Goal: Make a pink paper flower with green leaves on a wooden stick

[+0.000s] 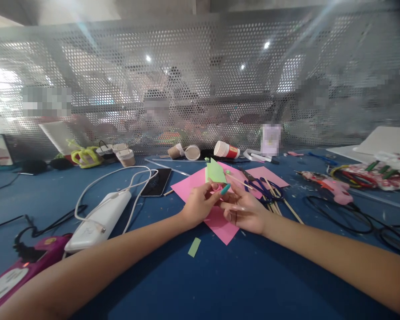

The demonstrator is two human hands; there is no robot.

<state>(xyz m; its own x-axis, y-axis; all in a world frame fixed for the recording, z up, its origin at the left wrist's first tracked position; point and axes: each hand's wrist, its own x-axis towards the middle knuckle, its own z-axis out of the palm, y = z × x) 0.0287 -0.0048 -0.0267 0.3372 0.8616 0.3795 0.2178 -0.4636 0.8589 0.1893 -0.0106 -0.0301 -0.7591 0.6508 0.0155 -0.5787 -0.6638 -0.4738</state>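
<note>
A small pink curl of paper (pixel 217 188) is pinched between the fingers of my left hand (pixel 200 202). A teal tip (pixel 225 189) shows at the left thumb; whether it is a nail or a paper piece I cannot tell. My right hand (pixel 246 209) closes on the curl from the other side, its lower fingers bent inward. Beneath both hands lie pink paper sheets (pixel 225 229). Just behind the fingers stands folded light green paper (pixel 215 171). Dark blue-handled scissors (pixel 270 191) rest on the right of the sheets, over thin wooden sticks (pixel 292 210).
A green paper strip (pixel 194 247) lies in front. Leftward are a phone (pixel 157 182), a white power bank (pixel 100 222) with cable, and a purple power strip (pixel 30 262). A pink glue gun (pixel 336 189) with black cord lies right. Paper cups (pixel 226 150) line the mesh panel (pixel 200 89).
</note>
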